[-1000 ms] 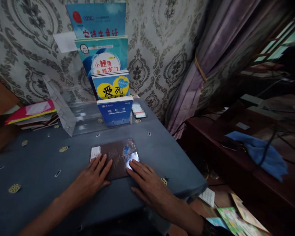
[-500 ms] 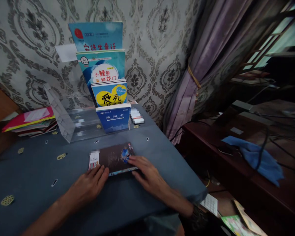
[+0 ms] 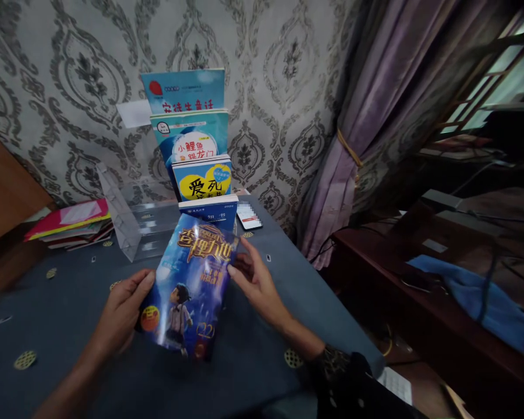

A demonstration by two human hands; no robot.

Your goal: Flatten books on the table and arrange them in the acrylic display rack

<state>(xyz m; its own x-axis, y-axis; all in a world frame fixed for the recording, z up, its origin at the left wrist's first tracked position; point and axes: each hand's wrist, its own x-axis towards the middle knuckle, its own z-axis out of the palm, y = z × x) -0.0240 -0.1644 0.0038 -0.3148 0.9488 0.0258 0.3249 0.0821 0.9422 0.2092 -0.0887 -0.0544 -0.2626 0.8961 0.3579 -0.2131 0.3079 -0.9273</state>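
Observation:
A glossy blue book (image 3: 187,285) with a cartoon child on its cover is held up above the blue tablecloth (image 3: 70,343), front cover facing me. My left hand (image 3: 122,308) grips its left edge, fingers curled round it. My right hand (image 3: 255,282) holds its right edge near the top, thumb on the cover. Just behind the book stands a clear acrylic tiered rack (image 3: 131,224) holding several blue books (image 3: 201,174) stepped one above another.
A stack of pink and red booklets (image 3: 70,224) lies at the far left by the wall. A small card (image 3: 248,215) lies right of the rack. Purple curtain (image 3: 367,116) and a dark wooden bench with a blue cloth (image 3: 475,291) are at the right.
The book lay back cover up under both flat hands; both hands have lifted it off the table and turned it over, front cover toward me. The camera tilted down a little.

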